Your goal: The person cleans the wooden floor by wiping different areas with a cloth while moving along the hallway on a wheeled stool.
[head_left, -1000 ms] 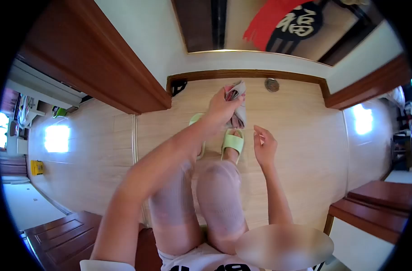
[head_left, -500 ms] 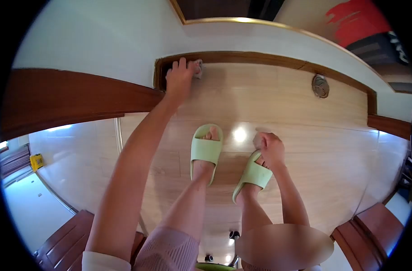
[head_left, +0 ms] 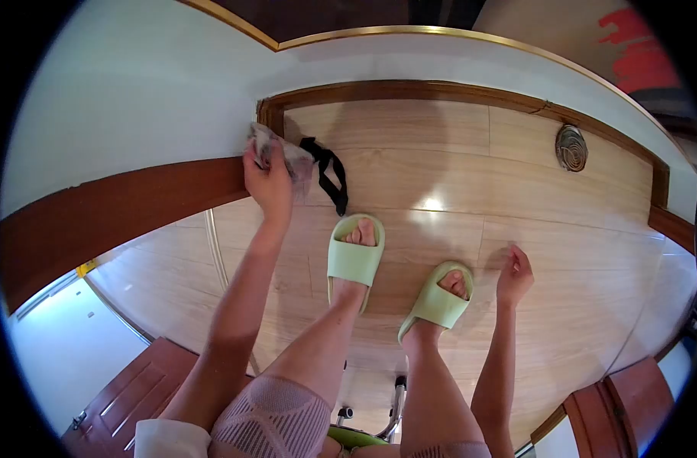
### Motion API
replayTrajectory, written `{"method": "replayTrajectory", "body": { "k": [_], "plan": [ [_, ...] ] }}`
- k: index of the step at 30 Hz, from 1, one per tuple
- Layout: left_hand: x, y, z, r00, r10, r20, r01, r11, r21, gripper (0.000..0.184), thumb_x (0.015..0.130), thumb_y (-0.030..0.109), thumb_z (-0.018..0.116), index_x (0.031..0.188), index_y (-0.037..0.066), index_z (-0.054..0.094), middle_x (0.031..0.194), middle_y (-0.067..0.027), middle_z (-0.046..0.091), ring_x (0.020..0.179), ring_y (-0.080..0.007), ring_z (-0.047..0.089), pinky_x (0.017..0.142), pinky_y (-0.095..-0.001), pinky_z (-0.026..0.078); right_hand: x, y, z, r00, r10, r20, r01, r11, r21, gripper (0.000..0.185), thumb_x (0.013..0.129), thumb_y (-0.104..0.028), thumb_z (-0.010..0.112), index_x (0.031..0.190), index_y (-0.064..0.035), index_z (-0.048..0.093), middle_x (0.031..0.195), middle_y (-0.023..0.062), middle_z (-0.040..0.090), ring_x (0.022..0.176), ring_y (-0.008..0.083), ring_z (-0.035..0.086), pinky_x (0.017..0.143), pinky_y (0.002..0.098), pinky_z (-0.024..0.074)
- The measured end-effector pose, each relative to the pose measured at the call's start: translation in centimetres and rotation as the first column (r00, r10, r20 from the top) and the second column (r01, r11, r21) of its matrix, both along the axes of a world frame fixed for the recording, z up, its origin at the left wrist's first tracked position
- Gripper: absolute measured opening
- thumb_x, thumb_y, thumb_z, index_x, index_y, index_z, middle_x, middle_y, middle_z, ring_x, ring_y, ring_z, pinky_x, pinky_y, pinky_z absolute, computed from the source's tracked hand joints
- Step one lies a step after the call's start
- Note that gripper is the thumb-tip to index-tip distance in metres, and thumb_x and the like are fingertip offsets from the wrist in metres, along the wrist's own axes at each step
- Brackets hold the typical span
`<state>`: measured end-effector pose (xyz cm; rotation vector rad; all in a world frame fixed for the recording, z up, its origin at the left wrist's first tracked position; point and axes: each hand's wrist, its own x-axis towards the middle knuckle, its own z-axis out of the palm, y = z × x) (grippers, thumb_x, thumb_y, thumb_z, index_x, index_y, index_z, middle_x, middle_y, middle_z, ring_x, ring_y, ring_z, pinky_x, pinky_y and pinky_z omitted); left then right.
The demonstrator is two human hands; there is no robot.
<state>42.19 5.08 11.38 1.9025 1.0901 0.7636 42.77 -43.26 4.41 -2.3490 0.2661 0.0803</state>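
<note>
My left hand (head_left: 270,179) is closed around a crumpled greyish cloth (head_left: 296,162), held against the corner where the white wall meets the brown wooden trim. Beside the cloth a looped black strap (head_left: 334,177) stretches over the floor; whether the two are joined I cannot tell. Off to the right, my right hand (head_left: 514,276) hovers low over the floor beside my foot. Its fingers are curled together, and anything between them is too small to make out. Both feet wear light green slippers, the left one (head_left: 354,259) nearer the strap and the right one (head_left: 440,301) closer to my right hand.
A round coiled item (head_left: 571,148) lies by the skirting board (head_left: 440,91) at the back right. Along the left runs a brown wooden sill (head_left: 127,202). Chair legs (head_left: 399,397) stand beneath me. A gold-framed panel (head_left: 409,30) is on the wall ahead.
My left hand has drawn the cloth left and nearer out of the corner, and the black strap now shows on the floor. My right hand has moved right, away from the slipper.
</note>
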Motion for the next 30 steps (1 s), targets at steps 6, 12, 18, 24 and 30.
{"method": "replayTrajectory", "body": {
  "k": [6,12,18,24,30],
  "plan": [
    [5.8,-0.4,0.4,0.896,0.445,0.004,-0.388,0.784,-0.485,0.045,0.095,0.009,0.059,0.137,0.001,0.046,0.129,-0.0159,0.059,0.101,-0.0263,0.064,0.084,-0.0371,0.056,-0.4,-0.4,-0.6,0.997,-0.071,-0.023,0.071,0.997,0.015,0.017,0.095,-0.005,0.061,0.108,-0.0027,0.071,0.095,0.0101,0.072,0.080,0.0166,0.068,0.070,0.0292,0.0548],
    [11.0,4.4,-6.6,0.628,0.775,-0.073,-0.728,0.551,-0.409,0.041,0.094,0.005,0.057,0.133,0.001,0.046,0.132,-0.0195,0.055,0.107,-0.0348,0.063,0.090,-0.0410,0.057,-1.1,-2.3,1.0,0.985,-0.172,0.026,0.174,0.968,-0.182,0.018,0.094,-0.005,0.060,0.108,-0.0040,0.072,0.098,0.0104,0.072,0.083,0.0214,0.068,0.072,0.0321,0.0554],
    [17.2,0.2,-3.1,0.633,0.702,-0.327,-0.759,0.645,-0.087,0.052,0.087,0.006,0.068,0.128,-0.001,0.037,0.130,-0.0259,0.046,0.120,-0.0401,0.054,0.098,-0.0458,0.051,-2.1,-7.4,-0.2,0.924,-0.229,0.306,0.364,0.774,-0.518,0.023,0.094,-0.008,0.060,0.115,-0.0045,0.068,0.115,0.0150,0.069,0.107,0.0325,0.063,0.088,0.0432,0.0520],
    [17.1,-5.8,-5.1,0.820,0.409,-0.401,-0.400,0.910,0.112,0.063,0.081,-0.005,0.067,0.127,-0.011,0.024,0.131,-0.0322,0.034,0.117,-0.0458,0.052,0.100,-0.0504,0.047,0.5,-8.4,-3.2,0.853,-0.465,0.236,0.508,0.638,-0.578,0.031,0.094,-0.016,0.056,0.123,-0.0092,0.063,0.131,0.0154,0.058,0.119,0.0346,0.053,0.096,0.0501,0.0428],
    [21.2,-15.5,-6.7,0.930,0.341,-0.138,-0.350,0.936,-0.046,0.058,0.079,-0.008,0.066,0.122,-0.011,0.027,0.128,-0.0328,0.034,0.121,-0.0487,0.042,0.103,-0.0512,0.040,0.3,-8.1,-6.2,0.800,-0.543,0.256,0.568,0.546,-0.616,0.039,0.090,-0.022,0.050,0.127,-0.0124,0.060,0.137,0.0120,0.050,0.119,0.0374,0.047,0.098,0.0535,0.0386]
  ]
}}
